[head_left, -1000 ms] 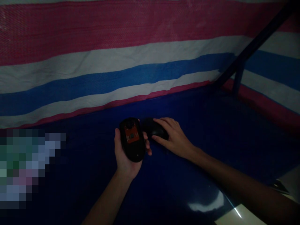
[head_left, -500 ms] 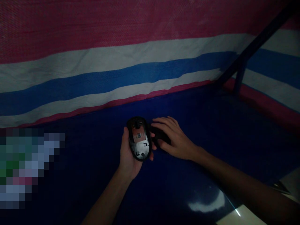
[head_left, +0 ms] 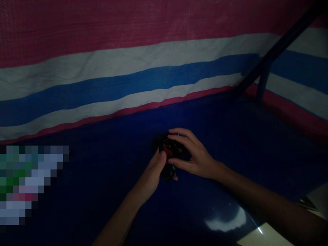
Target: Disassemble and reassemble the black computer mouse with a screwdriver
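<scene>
over blue table [head_left: 107,191], fingers [head_left: 179,138] clasp mouse [head_left: 169,152].

Your left hand [head_left: 151,176] grips an opened mouse [head_left: 169,153], its red circuit board showing, while your right hand [head_left: 191,153] closes over its top, above a dark blue table [head_left: 102,191] backed by a striped tarp [head_left: 128,68].

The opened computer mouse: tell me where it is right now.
In the head view it sits just right of centre, gripped between the left hand and right hand: the opened mouse, over the dark blue table.
</scene>
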### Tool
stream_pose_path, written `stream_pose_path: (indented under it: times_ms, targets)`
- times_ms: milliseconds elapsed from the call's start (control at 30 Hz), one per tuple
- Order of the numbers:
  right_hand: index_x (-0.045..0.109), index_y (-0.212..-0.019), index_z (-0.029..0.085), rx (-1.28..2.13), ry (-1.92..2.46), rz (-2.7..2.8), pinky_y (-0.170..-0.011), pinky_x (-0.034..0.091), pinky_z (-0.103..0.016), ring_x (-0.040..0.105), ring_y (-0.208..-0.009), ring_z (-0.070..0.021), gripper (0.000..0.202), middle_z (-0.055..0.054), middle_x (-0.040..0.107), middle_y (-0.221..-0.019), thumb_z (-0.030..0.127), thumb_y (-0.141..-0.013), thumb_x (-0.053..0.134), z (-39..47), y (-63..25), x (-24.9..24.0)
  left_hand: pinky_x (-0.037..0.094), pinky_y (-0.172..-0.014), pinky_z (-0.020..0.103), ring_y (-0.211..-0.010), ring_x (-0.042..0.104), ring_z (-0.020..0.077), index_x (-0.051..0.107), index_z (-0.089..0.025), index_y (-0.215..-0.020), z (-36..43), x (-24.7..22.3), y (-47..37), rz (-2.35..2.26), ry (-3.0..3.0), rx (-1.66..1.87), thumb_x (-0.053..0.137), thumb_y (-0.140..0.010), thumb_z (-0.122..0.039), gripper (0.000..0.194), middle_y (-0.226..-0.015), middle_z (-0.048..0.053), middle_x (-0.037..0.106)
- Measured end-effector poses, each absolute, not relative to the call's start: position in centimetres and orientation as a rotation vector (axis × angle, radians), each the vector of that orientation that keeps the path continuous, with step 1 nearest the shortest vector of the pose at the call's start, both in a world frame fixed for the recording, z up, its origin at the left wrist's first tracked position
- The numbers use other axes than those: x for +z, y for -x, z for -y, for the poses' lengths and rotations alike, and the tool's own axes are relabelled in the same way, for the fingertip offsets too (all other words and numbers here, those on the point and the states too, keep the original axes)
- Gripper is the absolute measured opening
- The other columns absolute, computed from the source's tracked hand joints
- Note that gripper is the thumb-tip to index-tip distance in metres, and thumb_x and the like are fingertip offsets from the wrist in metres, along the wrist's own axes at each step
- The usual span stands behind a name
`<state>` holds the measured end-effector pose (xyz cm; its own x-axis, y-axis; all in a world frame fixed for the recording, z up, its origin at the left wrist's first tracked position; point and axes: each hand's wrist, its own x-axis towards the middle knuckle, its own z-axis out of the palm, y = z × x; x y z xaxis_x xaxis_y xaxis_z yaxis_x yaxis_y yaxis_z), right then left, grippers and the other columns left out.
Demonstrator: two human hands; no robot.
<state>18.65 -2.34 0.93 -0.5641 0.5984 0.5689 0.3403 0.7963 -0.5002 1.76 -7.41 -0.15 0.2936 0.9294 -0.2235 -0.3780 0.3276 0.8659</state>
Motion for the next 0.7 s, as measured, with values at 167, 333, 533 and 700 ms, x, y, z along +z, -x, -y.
stream_pose_path:
  times_ms: [167, 333, 533, 700]
  targets:
    - [0.057, -0.114, 0.021, 0.401, 0.69, 2.125, -0.091, 0.05, -0.042, 0.058, -0.111, -0.023, 0.028, -0.011, 0.059, -0.119, 0.024, -0.086, 0.062, 2.5, -18.7, 1.4, 0.056, -0.051, 0.026, -0.059, 0.062, 0.0133, 0.055, -0.018, -0.123, 7.6, -0.2, -2.0, -0.843, -0.83, 0.995, 0.051, -0.082, -0.064, 0.061, -0.094, 0.011, 0.068]
    - [0.062, -0.112, 0.025, 0.626, 0.74, 1.922, -0.088, 0.05, -0.035, 0.06, -0.106, -0.0187, 0.029, -0.006, 0.062, -0.113, 0.021, -0.084, 0.065, 2.5, -18.8, 1.8, 0.054, -0.044, 0.027, -0.063, 0.065, 0.0192, 0.06, -0.014, -0.111, 7.2, 0.7, -1.8, -0.817, -0.639, 1.09, 0.056, -0.075, -0.068, 0.065, -0.086, 0.011, 0.069]
    - [0.064, -0.109, 0.028, 1.373, 0.889, 1.272, -0.062, 0.051, -0.026, 0.063, -0.065, -0.0105, 0.022, 0.001, 0.067, -0.092, 0.028, -0.087, 0.061, 1.2, -19.0, 2.0, 0.052, -0.041, 0.028, -0.058, 0.066, 0.0193, 0.065, -0.013, -0.098, 6.4, 1.5, -0.9, -0.75, -0.522, 1.328, 0.052, -0.08, -0.062, 0.054, -0.087, 0.01, 0.072]
    - [0.061, -0.109, 0.022, 1.75, 0.887, 0.875, -0.069, 0.057, -0.029, 0.069, -0.074, -0.0135, 0.026, -0.005, 0.07, -0.102, 0.038, -0.093, 0.047, 0.2, -19.1, 2.4, 0.05, -0.04, 0.028, -0.055, 0.065, 0.0184, 0.065, -0.013, -0.095, 6.1, 1.7, -0.5, -0.77, -0.459, 1.385, 0.045, -0.085, -0.057, 0.049, -0.083, 0.009, 0.072]
